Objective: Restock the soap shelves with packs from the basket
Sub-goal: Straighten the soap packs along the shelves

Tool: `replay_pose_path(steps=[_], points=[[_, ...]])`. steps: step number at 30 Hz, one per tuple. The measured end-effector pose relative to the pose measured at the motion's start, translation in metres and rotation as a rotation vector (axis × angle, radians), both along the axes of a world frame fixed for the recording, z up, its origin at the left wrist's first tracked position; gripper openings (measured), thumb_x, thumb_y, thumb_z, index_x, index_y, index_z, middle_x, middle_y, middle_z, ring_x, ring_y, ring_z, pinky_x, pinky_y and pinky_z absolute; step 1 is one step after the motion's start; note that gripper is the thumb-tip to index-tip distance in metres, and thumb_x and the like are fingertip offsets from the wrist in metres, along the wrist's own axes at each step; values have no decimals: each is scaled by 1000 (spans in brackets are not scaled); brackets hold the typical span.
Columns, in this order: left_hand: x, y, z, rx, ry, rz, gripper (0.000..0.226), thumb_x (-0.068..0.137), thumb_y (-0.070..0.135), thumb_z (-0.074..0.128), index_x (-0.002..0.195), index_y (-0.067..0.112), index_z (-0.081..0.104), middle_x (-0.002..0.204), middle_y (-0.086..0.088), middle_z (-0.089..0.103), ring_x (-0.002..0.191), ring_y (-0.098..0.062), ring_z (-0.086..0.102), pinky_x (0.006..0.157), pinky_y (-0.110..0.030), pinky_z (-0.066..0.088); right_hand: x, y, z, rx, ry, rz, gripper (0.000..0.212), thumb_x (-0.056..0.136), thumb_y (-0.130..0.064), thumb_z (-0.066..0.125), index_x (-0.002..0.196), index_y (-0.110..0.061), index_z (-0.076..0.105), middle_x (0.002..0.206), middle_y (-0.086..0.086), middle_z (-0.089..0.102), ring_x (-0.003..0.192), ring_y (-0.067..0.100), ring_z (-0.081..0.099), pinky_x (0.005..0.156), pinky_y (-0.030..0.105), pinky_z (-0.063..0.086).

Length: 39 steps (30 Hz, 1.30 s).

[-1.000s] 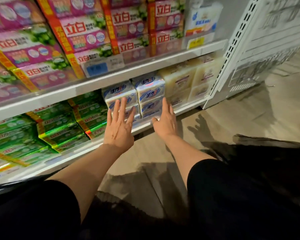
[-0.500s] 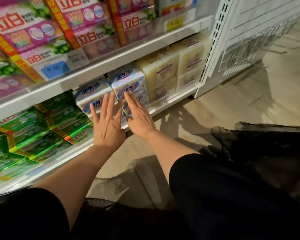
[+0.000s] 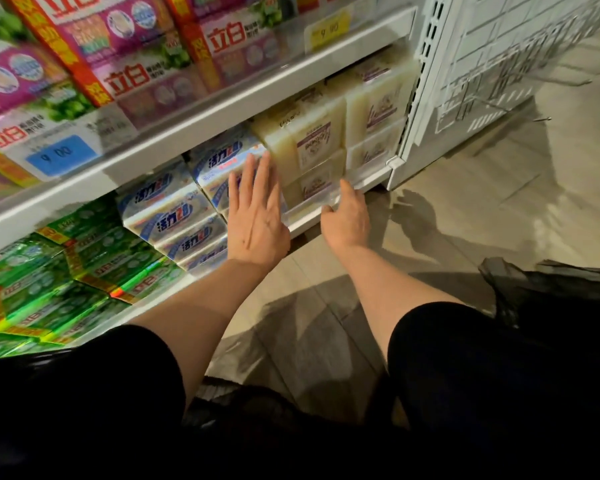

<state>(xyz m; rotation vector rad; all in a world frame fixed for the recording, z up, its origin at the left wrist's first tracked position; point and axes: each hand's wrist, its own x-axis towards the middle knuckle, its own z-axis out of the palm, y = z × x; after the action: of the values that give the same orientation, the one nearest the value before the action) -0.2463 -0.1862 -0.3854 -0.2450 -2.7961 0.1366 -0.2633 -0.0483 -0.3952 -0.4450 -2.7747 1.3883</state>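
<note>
Bottom shelf (image 3: 326, 216) holds my soap packs: green ones (image 3: 66, 271) toward left end, blue-white (image 3: 174, 216) mid, cream (image 3: 312, 143) at right end. My left hand (image 3: 257, 216) flat, fingers straight, pressing blue-white stack. My right hand (image 3: 347, 216) relaxed, fingertips at shelf's front edge, holding nothing.

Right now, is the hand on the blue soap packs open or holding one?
Open. The left hand lies flat with straight fingers against the blue-and-white soap packs on the lower shelf, gripping nothing.
</note>
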Motion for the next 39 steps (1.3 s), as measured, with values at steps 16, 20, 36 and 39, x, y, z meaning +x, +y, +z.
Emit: replay_pose_path(steps=[16,20,36,39], points=[[-14,-2,1,36,47,178,95,71,19,63,152,3,15,153,-15,28,144,-30,19,119,-47,-3,-13,-6,13,299,365,224,68,89,-12,60,149,-12,27,153,9,29,138,26,34,109,33,33],[-12,-4,4,45,14,163,93,73,19,60,152,4,14,155,-16,25,145,-29,15,118,-45,-9,-38,-24,32,539,538,405,85,79,-5,63,151,-7,19,160,9,16,147,25,13,120,39,14],[-10,-5,9,41,-35,153,93,74,16,55,152,3,7,156,-14,20,146,-31,11,116,-44,-16,-18,-1,12,817,661,310,98,62,-11,75,147,-15,28,140,15,43,126,30,33,105,55,34],[-10,-5,8,53,-43,153,94,73,15,55,152,3,7,157,-14,20,146,-31,12,116,-44,-16,-29,-1,25,902,654,315,93,62,-8,74,144,-26,34,129,19,39,109,33,35,94,51,40]])
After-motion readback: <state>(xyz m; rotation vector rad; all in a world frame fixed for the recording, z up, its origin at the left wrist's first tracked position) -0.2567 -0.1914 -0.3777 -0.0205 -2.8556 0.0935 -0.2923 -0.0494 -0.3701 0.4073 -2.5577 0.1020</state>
